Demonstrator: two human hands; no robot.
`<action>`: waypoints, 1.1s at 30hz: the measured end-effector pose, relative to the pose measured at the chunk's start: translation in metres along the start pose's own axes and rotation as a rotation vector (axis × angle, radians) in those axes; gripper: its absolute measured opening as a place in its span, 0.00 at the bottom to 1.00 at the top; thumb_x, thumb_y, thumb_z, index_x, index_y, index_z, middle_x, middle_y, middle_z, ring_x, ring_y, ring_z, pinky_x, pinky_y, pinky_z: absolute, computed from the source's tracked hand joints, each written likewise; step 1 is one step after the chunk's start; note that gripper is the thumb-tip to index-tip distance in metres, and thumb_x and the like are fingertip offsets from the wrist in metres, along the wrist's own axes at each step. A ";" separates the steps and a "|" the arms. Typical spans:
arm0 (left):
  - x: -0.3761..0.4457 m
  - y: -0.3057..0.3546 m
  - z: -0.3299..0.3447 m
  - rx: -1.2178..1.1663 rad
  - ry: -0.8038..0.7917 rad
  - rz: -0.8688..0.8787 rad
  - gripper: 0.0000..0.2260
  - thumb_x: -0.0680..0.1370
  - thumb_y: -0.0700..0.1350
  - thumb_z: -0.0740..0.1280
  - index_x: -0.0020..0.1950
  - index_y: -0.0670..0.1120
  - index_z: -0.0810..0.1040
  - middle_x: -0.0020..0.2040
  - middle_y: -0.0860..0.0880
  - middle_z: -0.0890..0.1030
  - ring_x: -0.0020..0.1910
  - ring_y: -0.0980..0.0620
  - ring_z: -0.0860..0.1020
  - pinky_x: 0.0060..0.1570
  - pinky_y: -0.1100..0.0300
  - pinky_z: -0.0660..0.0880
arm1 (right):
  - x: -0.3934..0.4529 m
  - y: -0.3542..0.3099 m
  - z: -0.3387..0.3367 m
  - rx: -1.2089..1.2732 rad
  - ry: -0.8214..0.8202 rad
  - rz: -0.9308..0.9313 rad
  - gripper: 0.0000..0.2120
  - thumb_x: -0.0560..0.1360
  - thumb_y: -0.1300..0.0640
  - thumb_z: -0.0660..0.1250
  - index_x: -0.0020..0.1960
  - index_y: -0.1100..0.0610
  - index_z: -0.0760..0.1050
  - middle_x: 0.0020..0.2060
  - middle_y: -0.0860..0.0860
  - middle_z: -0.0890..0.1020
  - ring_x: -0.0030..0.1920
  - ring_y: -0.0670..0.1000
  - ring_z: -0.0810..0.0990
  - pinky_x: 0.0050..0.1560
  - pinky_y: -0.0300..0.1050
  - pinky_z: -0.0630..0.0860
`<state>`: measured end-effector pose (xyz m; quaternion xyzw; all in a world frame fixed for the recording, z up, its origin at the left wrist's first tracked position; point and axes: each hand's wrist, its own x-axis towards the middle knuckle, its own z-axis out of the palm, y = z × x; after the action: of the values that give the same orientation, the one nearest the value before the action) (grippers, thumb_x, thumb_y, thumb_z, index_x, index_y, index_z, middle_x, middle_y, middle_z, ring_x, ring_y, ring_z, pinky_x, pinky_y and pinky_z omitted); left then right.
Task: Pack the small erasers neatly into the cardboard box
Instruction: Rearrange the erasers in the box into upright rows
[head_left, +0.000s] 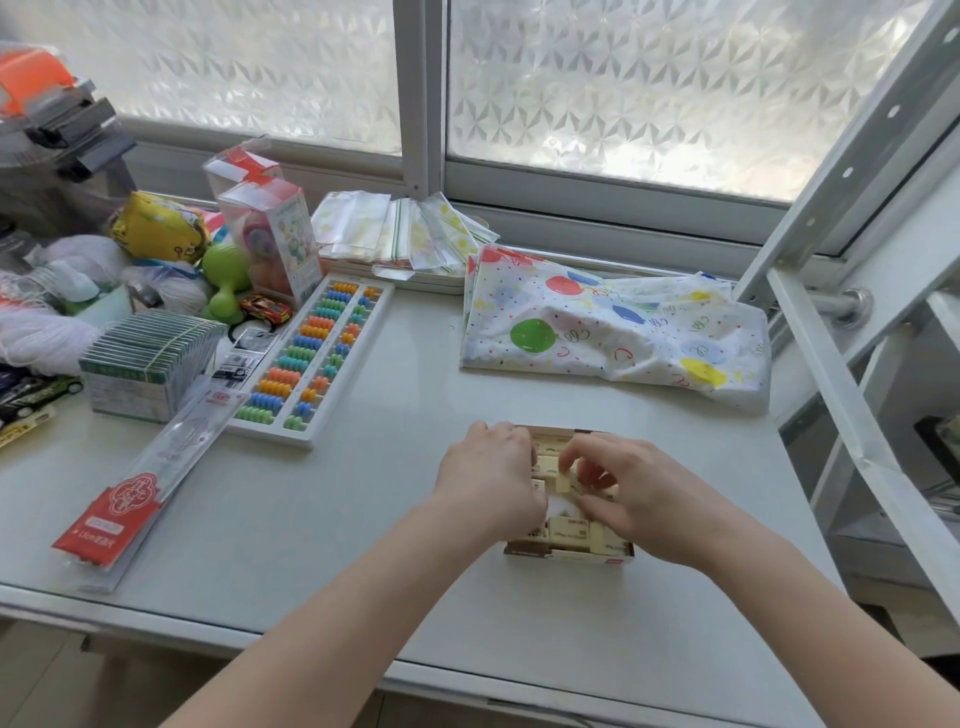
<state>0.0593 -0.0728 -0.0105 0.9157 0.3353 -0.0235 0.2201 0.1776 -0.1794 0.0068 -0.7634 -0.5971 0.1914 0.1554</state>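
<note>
Lying at the far left of the white table (363, 519), a red-labelled packet (145, 483) runs diagonally, with a stack of green-edged card packs (145, 364) behind it and a colourful abacus (311, 358) just to its right. Toward the table's near centre, the left hand (485, 480) rests over the left side of the cardboard box (569, 555), fingers curled down at the box's left wall; whether it grasps anything cannot be told. The box sits directly beneath and between both hands, its near wall visible. Cream small erasers (566, 527) lie packed inside it, touching one another. The right hand (631, 493) hovers over the box's right half, thumb and fingers pinching one eraser (563, 480) above the rows. A balloon-printed bag (613, 332) lies well behind the box, to the right.
</note>
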 end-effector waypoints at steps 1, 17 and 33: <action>0.000 0.002 0.002 0.022 0.023 -0.002 0.15 0.74 0.51 0.64 0.59 0.47 0.72 0.60 0.50 0.74 0.60 0.49 0.68 0.57 0.55 0.69 | -0.001 0.001 0.000 0.005 0.009 -0.001 0.09 0.71 0.58 0.68 0.48 0.49 0.72 0.41 0.47 0.77 0.43 0.50 0.76 0.48 0.47 0.76; -0.011 -0.024 -0.003 -0.162 0.155 0.196 0.11 0.77 0.47 0.61 0.54 0.53 0.80 0.53 0.53 0.76 0.56 0.53 0.69 0.57 0.59 0.69 | 0.004 -0.001 0.004 -0.012 0.004 0.032 0.08 0.71 0.57 0.67 0.49 0.48 0.72 0.41 0.47 0.77 0.44 0.49 0.75 0.49 0.47 0.76; -0.018 -0.040 -0.009 -0.435 0.220 0.237 0.06 0.70 0.42 0.72 0.46 0.49 0.84 0.43 0.55 0.81 0.43 0.60 0.78 0.47 0.66 0.76 | 0.014 -0.015 0.009 -0.249 -0.042 0.076 0.13 0.73 0.55 0.66 0.57 0.49 0.75 0.46 0.47 0.73 0.56 0.51 0.74 0.54 0.41 0.69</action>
<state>0.0195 -0.0523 -0.0148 0.8769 0.2449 0.1746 0.3750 0.1635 -0.1624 0.0050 -0.7947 -0.5899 0.1374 0.0393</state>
